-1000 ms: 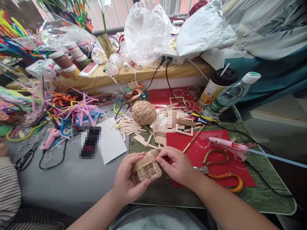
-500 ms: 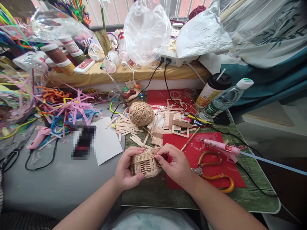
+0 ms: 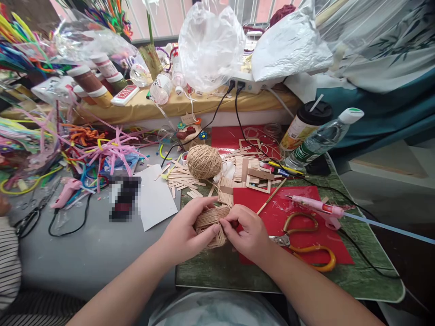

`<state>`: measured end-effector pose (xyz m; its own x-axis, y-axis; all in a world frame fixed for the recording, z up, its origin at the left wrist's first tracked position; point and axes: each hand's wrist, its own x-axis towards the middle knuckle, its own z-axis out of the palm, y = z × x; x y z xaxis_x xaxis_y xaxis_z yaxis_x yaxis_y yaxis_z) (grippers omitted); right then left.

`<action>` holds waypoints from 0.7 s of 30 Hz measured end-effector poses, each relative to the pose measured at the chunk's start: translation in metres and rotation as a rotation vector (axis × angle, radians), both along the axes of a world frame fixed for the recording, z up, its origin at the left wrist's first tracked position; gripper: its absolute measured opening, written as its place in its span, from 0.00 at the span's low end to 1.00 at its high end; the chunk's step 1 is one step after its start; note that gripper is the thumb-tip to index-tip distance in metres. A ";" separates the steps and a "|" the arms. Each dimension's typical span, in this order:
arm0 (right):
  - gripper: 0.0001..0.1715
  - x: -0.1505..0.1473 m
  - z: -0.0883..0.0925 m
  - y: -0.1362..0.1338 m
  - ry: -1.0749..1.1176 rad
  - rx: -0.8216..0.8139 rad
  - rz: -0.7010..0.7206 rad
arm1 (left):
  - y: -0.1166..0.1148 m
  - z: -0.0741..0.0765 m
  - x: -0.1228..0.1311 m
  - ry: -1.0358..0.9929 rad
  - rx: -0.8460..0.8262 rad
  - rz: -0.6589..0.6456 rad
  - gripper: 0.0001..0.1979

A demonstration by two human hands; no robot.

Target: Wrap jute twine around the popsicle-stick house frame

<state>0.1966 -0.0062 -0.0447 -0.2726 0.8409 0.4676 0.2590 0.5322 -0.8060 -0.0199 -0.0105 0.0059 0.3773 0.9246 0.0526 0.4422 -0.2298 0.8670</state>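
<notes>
Twine-wrapped frame [image 3: 211, 218], long axis left-right, right end angled away; left grip [image 3: 186, 232] closed around it, right grip [image 3: 250, 233] pinching edge.

Tan twine-wrapped piece [image 3: 211, 217], strands wound in crossing bands, held above the green table [image 3: 210, 271], partly covered by my left grip [image 3: 190, 230] and right grip [image 3: 247, 231].

Coarse, matt, fibrous twine covers the wrapped frame [image 3: 211, 217], matching the hairy twine ball [image 3: 204, 161]. The craft sticks [image 3: 181, 179] are smooth, unvarnished wood. The scissors [image 3: 284, 240] show shiny metal at the pivot and glossy handles; the glue gun [image 3: 316, 205] is smooth pink plastic. Crinkled silver foil [image 3: 288, 47] gleams beside a wrinkled, translucent plastic bag [image 3: 210, 47]. The grey counter [image 3: 88, 260] looks smooth and matt.
</notes>
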 end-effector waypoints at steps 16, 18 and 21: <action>0.10 0.000 -0.002 -0.002 0.013 0.006 -0.002 | -0.015 0.010 0.014 0.456 0.212 -0.017 0.49; 0.09 0.004 -0.002 0.002 0.002 0.002 -0.003 | -0.018 0.005 0.018 0.464 0.268 0.020 0.42; 0.08 0.011 -0.002 0.007 0.003 -0.028 0.024 | -0.016 -0.009 0.012 0.386 0.259 0.061 0.37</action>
<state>0.2077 0.0008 -0.0467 -0.2912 0.8468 0.4451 0.2438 0.5155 -0.8214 -0.0081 -0.0269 -0.0026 0.3598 0.9207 0.1512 0.7407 -0.3804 0.5539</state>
